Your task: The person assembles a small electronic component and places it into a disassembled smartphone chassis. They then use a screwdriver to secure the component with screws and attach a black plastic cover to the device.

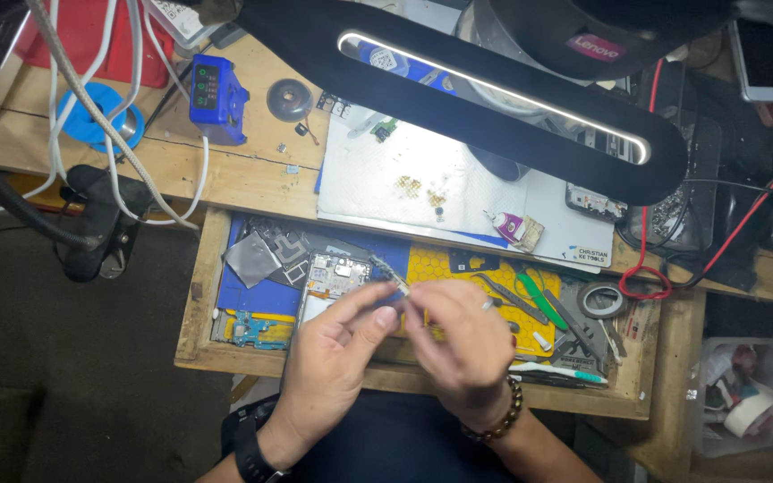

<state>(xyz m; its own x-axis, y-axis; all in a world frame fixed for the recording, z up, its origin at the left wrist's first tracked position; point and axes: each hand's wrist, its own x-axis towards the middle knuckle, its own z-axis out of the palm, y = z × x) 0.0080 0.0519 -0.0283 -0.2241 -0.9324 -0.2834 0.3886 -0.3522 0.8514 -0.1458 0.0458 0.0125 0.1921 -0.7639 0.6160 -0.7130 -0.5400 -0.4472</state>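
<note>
Over an open wooden drawer (191, 295), both of my hands meet on one small part. My left hand (337, 353) pinches a narrow circuit board (389, 276) between thumb and fingers. My right hand (462, 335), with a bead bracelet at the wrist, grips the same board from the other side. An opened phone body (328, 277) lies in the drawer just behind my left hand, on a blue mat. A small teal circuit board (257, 333) rests to the left of it.
A black lamp bar (494, 98) hangs lit over the bench. Below it lie a white paper towel (395, 179) and a small glue tube (507, 225). Green-handled pliers (534, 295), a tape roll (603, 300) and tweezers fill the drawer's right side. A blue device (216, 94) and cables sit at left.
</note>
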